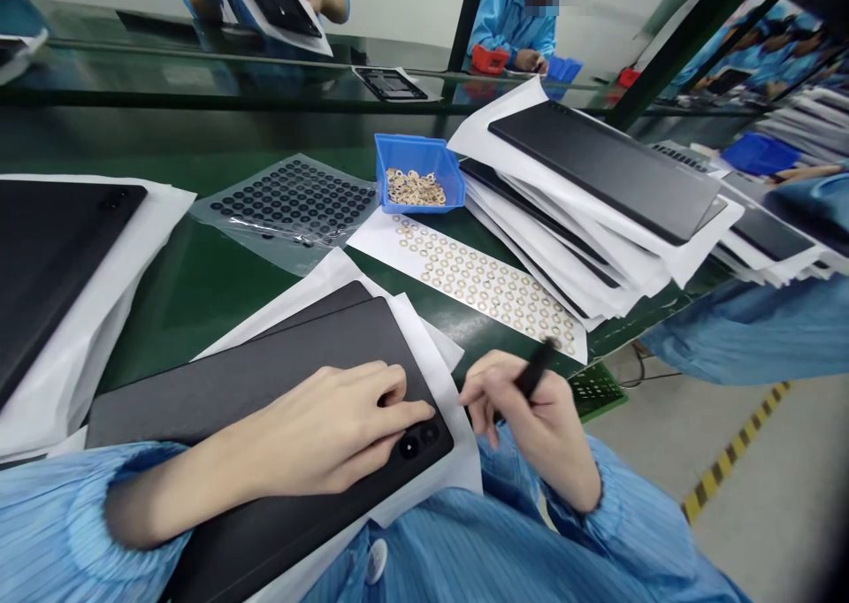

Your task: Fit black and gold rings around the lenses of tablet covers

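My left hand point(345, 422) lies palm down on a dark grey tablet back cover point(265, 510). One finger is stretched to the cover's corner, touching beside two round black camera lens spots point(417, 441); other fingers are curled. No object shows in that hand. Just off the cover's right edge, my right hand point(523, 404) is closed around a black pen-like tool point(536, 369), blurred at its upper end. Its lower tip is hidden by the fingers. Beneath the cover are white paper sheets point(451, 400) and another dark cover point(318, 307).
Beyond lie a white strip of small gold rings point(491, 285), a blue bin point(421, 148) of loose rings and a clear sheet of black rings point(292, 201). Stacked covers with paper stand right point(597, 170) and left point(59, 258). Co-workers point(510, 28) sit across the bench.
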